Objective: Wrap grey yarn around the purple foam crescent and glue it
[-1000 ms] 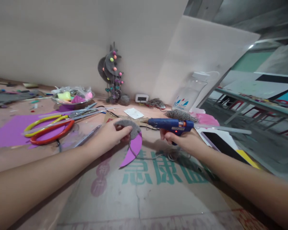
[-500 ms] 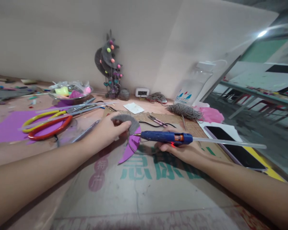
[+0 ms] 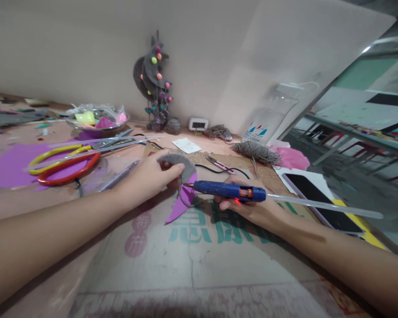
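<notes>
Between the fingers and thumb of my left hand (image 3: 157, 176) is a crescent (image 3: 182, 205), its lower part bare purple foam and its upper part covered in grey yarn. A loose strand of yarn hangs from it in a loop. My right hand (image 3: 243, 203) is closed round a blue hot glue gun (image 3: 225, 189), which has a red light lit and a long clear glue stick (image 3: 325, 205) out of its back end. The nozzle is at the purple part, just below the yarn; whether it touches cannot be made out. Both hands are over a printed cardboard sheet (image 3: 192, 274).
Red and yellow-handled scissors (image 3: 69, 170) and a pen (image 3: 119, 175) lie left, near a bowl (image 3: 97, 128). Behind stand a crescent ornament (image 3: 154, 84), a small clock (image 3: 198, 124) and a bottle (image 3: 268, 115). Grey yarn (image 3: 255, 152) and a phone (image 3: 321, 203) are right.
The glue gun has tilted a little, its back end with the glue stick lower. The nozzle remains at the purple part of the crescent. The view has shifted slightly.
</notes>
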Motion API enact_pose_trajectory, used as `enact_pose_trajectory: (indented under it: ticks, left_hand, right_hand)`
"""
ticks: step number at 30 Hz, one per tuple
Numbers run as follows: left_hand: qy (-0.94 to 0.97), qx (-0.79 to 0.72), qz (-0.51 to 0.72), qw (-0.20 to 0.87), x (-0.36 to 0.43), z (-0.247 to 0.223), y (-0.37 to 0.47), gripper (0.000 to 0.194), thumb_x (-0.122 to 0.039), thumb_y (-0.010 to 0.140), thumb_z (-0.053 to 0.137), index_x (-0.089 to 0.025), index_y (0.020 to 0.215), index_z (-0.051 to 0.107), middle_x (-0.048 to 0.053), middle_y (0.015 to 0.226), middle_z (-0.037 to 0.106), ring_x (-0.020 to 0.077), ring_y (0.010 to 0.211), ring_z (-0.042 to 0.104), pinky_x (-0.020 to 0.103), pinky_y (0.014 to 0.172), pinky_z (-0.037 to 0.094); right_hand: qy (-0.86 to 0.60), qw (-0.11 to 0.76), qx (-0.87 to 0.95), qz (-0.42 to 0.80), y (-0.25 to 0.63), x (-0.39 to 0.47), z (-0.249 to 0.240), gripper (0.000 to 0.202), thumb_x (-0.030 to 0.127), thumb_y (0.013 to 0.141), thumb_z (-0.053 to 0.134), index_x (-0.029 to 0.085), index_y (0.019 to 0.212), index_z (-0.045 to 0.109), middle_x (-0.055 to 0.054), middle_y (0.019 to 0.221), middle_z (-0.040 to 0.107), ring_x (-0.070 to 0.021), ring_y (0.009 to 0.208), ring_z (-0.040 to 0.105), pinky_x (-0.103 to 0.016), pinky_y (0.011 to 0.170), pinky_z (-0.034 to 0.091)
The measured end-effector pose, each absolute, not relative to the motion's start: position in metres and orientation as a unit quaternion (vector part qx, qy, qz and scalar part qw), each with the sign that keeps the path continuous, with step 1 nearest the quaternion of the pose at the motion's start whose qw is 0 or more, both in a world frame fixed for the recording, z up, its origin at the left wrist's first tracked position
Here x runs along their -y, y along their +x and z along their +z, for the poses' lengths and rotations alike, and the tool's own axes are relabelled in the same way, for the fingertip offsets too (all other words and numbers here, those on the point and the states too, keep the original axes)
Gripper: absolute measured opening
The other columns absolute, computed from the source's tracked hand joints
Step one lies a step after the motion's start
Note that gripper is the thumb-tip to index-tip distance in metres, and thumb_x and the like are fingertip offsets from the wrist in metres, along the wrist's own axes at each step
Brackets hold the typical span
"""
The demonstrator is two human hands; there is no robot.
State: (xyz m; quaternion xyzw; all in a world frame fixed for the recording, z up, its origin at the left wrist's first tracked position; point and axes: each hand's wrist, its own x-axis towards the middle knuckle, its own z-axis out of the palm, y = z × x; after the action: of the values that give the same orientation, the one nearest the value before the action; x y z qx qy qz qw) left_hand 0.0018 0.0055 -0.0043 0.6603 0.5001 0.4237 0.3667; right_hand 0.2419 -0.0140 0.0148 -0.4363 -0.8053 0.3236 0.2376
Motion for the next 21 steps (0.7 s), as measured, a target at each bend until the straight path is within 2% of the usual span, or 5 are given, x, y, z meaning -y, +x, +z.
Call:
enact_pose_trajectory:
  ticks: [9,21]
  left_hand:
    - [0.666,-0.501,0.427,0.352,-0.0059,-0.0058,0.0016,0.017,-0.033,0.078,0.057,-0.018,0.086,0.06,-0.003,0.068,0.063,0.012,0.059,0.057,0.021,0.053,0.043]
    - [0.665,-0.51,0.421,0.347,-0.0053,-0.0062,0.0008,0.021,-0.036,0.077,0.057,-0.02,0.089,0.062,-0.002,0.068,0.064,0.0137,0.059,0.058,0.022,0.051,0.042]
  right_hand:
    - [-0.45,0.23,0.811,0.294,0.236,0.0149,0.0184,0.028,0.045,0.073,0.067,0.021,0.068,0.055,0.001,0.06,0.058,-0.0154,0.058,0.052,-0.027,0.051,0.036]
    - [-0.458,0.218,0.819,0.267,0.2329,0.0155,0.0226,0.025,0.041,0.073,0.067,0.02,0.067,0.055,0.0,0.063,0.058,-0.0156,0.059,0.052,-0.027,0.052,0.037]
